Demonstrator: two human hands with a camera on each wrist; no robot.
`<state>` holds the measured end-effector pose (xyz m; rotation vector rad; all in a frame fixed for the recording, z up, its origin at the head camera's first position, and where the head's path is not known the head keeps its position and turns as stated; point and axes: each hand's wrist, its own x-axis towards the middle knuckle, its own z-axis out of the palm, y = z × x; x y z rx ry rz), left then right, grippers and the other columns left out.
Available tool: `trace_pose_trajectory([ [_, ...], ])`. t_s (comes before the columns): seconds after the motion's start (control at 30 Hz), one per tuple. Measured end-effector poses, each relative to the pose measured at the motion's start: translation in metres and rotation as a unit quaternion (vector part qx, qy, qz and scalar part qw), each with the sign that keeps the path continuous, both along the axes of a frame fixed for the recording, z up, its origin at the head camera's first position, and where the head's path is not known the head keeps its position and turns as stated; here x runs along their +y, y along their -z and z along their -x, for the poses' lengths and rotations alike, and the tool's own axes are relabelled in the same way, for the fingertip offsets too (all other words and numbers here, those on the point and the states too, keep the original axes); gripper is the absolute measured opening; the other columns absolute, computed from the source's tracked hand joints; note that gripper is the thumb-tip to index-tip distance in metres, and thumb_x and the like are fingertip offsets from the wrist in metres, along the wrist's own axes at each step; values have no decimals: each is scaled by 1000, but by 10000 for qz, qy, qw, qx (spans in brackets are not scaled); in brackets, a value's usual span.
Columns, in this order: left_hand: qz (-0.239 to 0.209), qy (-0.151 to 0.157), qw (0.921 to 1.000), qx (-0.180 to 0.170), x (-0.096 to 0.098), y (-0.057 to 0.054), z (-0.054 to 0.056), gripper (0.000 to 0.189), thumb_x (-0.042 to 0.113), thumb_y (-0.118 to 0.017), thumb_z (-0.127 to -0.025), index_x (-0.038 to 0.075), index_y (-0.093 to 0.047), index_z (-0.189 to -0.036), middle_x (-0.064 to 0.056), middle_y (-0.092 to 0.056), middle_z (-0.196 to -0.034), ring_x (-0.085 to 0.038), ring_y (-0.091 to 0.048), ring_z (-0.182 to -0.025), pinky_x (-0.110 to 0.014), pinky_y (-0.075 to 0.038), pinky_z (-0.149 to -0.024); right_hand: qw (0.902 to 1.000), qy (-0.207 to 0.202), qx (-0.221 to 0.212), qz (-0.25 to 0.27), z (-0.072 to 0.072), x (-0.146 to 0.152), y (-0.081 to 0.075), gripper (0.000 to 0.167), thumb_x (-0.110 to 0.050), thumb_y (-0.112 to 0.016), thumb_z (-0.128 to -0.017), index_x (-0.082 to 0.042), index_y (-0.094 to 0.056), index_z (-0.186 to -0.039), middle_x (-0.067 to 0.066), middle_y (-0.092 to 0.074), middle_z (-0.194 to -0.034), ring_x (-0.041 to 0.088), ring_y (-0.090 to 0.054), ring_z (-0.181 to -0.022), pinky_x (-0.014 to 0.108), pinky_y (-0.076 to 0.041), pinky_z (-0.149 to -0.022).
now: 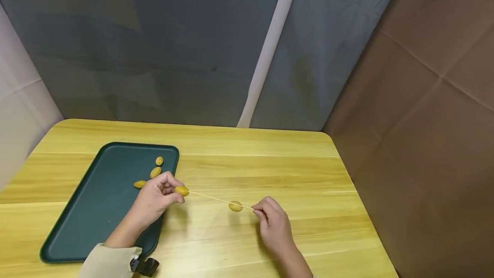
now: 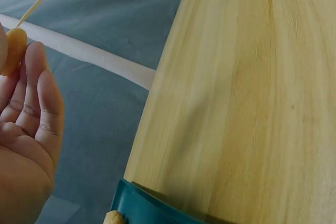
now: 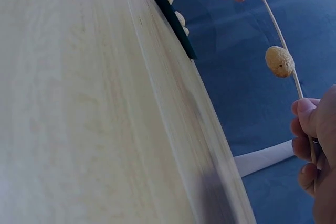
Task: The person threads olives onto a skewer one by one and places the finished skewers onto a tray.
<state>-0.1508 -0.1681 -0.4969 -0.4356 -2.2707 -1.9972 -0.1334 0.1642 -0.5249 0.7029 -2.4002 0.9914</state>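
Your desk (image 1: 316, 175)'s got a green tray (image 1: 96, 213) on its left side. Right hand (image 1: 275, 228)'s pinching a thin stick (image 1: 212, 197), left hand (image 1: 152, 198)'s pinching a nut (image 1: 182, 190) at the other end. You've got another nut (image 1: 236, 206) on it nearer your right, plus three more nuts (image 1: 156, 172) in the tray.

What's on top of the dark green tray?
On the tray I see a small tan piece, a larger oval and a pointed one. Anything covered by the left hand or forearm can't be seen.
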Motion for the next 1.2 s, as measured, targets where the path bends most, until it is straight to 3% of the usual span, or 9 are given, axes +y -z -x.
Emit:
trace_pose_trajectory([
  [0.2, -98, -37, 9999, 2, 1, 3, 2, 22, -2, -77, -82, -6, -60, -94, 7, -72, -91, -7, -67, -76, -20, -56, -64, 9999, 3, 155, -10, 2, 1, 1, 14, 4, -76, -85, -7, -70, -89, -6, -62, -86, 5, -59, -75, 16, -50, -64],
  [0.8, 269, -333, 9988, 227, 1, 5, -1, 25, -5, -81, -78, -2, -63, -94, 6, -71, -90, -8, -65, -71, -21, -54, -59, 9997, -61, 227, -40, 2, -1, 5, 14, 5, -76, -84, -6, -69, -89, -5, -62, -86, 5, -57, -75, 14, -49, -64],
  [1.03, 639, -628, 9947, 509, 6, 7, -3, 29, -6, -85, -72, 3, -64, -91, 3, -72, -88, -6, -65, -70, -20, -53, -58, 9995, 7, 287, -156, 1, -1, 5, 12, 2, -75, -85, -7, -69, -89, -5, -62, -85, 6, -58, -74, 13, -48, -65],
  [1.2, 1136, -953, 9829, 1095, 8, 12, -2, 34, -7, -88, -66, 7, -66, -90, -6, -74, -88, -3, -64, -66, -19, -54, -57, 9981, 104, 517, -317, 2, -1, 5, 13, 1, -77, -84, -9, -69, -88, -5, -61, -83, 6, -57, -73, 13, -47, -64],
])
